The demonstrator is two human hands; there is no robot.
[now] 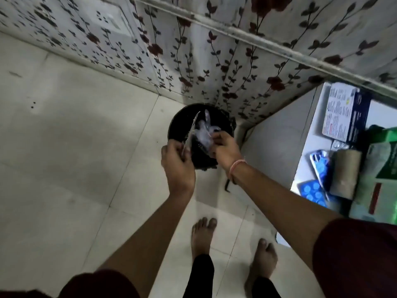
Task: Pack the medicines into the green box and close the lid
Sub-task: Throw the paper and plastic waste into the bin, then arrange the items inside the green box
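Fingers (217,136) of both hands pinching blurred clear wrapper (204,134), black bin (178,119) partly hidden

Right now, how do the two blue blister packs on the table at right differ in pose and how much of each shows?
The upper blister pack is tilted up on edge, leaning against the brown roll; the lower blister pack lies flatter. The upper shows a silvery rim and few pills; the lower shows several round blue pills. Both sit at the table's near edge, unpacked.
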